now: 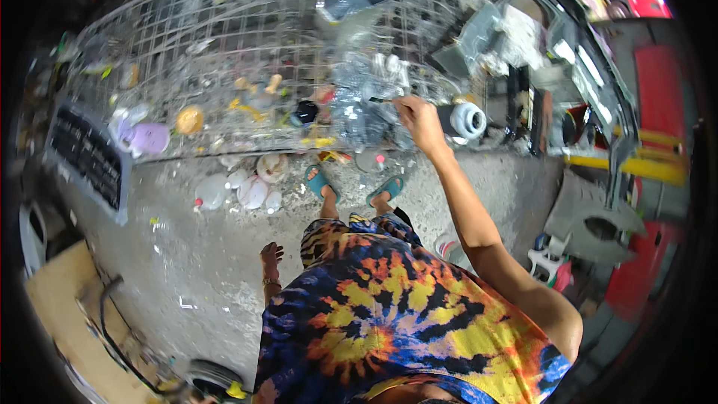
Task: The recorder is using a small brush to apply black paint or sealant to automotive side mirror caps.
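Note:
A large wire mesh cage [224, 37] full of plastic scrap stands in front of me. My right hand [419, 121] reaches out to its front right corner and grips the top wire edge next to a heap of clear crumpled plastic [366, 97]. A white plastic reel [469, 120] lies just right of that hand. My left hand [271, 256] hangs by my side with fingers loosely apart, holding nothing; a bracelet is on the wrist. My feet in teal sandals [321, 182] stand on the concrete right against the cage.
Pale plastic bottles and containers [247, 191] lie on the floor [187, 254] at the cage's foot. A dark slatted crate [86, 157] leans at the left. Vehicle parts, a yellow bar [636, 164] and red panels crowd the right. Cardboard and a black hose [112, 329] lie lower left.

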A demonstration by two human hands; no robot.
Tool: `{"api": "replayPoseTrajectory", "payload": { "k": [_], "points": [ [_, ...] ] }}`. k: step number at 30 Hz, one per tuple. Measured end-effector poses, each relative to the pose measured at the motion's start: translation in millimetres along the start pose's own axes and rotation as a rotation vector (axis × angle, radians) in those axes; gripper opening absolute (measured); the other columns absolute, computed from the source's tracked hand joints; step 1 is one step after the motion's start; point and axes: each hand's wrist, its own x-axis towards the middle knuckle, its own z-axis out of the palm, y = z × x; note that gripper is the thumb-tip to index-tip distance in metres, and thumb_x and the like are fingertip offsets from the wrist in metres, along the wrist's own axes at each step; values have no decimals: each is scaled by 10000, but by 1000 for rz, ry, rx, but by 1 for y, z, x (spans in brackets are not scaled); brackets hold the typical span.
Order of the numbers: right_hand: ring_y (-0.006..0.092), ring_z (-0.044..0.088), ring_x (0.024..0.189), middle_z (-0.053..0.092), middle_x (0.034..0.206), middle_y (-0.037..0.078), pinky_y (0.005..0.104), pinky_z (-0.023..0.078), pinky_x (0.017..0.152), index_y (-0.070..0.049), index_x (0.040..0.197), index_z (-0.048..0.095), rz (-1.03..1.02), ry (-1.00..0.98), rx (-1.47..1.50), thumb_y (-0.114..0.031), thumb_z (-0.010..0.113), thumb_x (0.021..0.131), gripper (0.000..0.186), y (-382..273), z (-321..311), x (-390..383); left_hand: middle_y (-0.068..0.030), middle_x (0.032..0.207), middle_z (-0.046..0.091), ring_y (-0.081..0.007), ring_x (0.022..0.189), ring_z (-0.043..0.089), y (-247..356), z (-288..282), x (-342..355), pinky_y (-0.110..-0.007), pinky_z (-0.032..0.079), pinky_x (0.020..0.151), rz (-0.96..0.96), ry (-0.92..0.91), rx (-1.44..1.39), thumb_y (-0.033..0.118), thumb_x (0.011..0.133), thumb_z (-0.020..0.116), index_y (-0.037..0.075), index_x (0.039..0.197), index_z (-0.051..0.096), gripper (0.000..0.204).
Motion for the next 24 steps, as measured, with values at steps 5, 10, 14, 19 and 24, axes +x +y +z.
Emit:
{"api": "replayPoseTrajectory", "payload": {
  "k": [5, 10, 14, 19, 24],
  "points": [
    [239, 646, 704, 670, 891, 144, 330, 504, 652, -4, 1012, 666, -96, -128, 247, -75, 613, 859, 177, -93, 35, 30, -82, 905, 696, -154, 694, 631, -9, -3, -8, -305, 469, 611, 1, 10, -76, 226, 917, 524, 37, 1140, 602, 302],
    [339, 643, 768, 663, 877, 164, 407, 512, 674, -83, 943, 677, -354, -42, 96, -175, 614, 859, 140, -133, 119, 75, -86, 922, 696, -166, 733, 637, -6, 0, -17, -308, 473, 628, -8, 40, -123, 228, 917, 528, 37, 1138, 605, 302],
    [351, 643, 769, 659, 802, 171, 449, 511, 664, -85, 876, 657, -355, -204, -167, -210, 556, 876, 160, -130, 186, 109, -87, 937, 696, -171, 753, 644, -17, 0, -25, -311, 474, 637, -4, 54, -149, 241, 916, 532, 44, 1133, 607, 303],
    [343, 652, 763, 661, 801, 176, 445, 520, 681, -109, 898, 670, -354, -325, -345, -216, 536, 883, 172, -130, 218, 122, -72, 945, 694, -167, 770, 637, -45, -5, -28, -310, 466, 639, -122, 74, -162, 286, 902, 554, 62, 1183, 564, 359],
    [330, 658, 764, 671, 848, 176, 420, 518, 673, -105, 979, 681, -177, -149, -218, -215, 582, 885, 175, -114, 148, 82, -66, 910, 695, -149, 708, 637, -62, -10, -21, -274, 458, 557, -178, 53, -114, 292, 906, 564, 73, 1189, 554, 358]
  ]
}}
